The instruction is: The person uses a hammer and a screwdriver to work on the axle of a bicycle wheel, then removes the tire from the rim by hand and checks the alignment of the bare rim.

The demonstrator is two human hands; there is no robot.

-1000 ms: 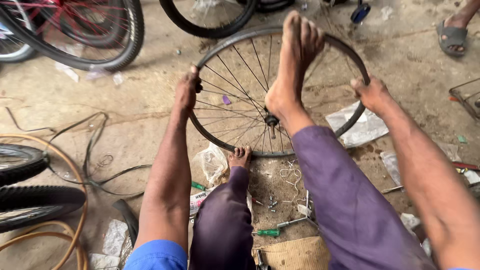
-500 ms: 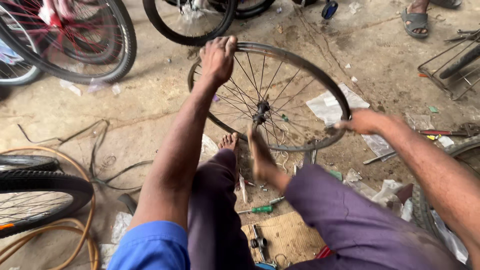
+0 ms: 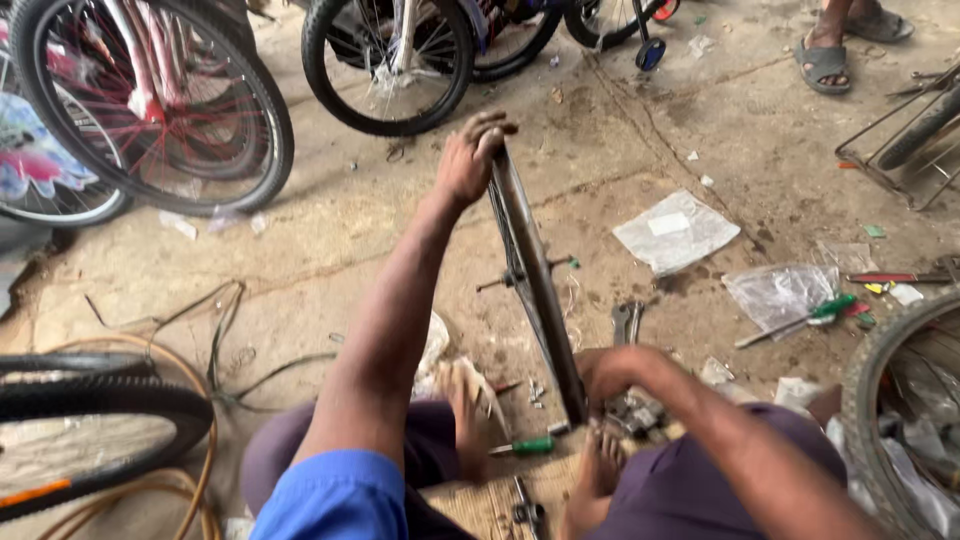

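Tyres point(image 3: 95, 400) lie left of the bare wheel rim point(image 3: 535, 290), beside a loop of tubing. Left hand point(image 3: 468, 158) closed over the rim's upper edge. The rim stands upright, edge-on, on the concrete floor point(image 3: 330, 240) between the person's bare feet. A green-handled screwdriver point(image 3: 522, 447) lies just left of its base. Right hand point(image 3: 605, 372) grips the rim's lower edge. Right of the rim: a wrench point(image 3: 627, 322) and clear plastic bags point(image 3: 676, 232), contents not discernible.
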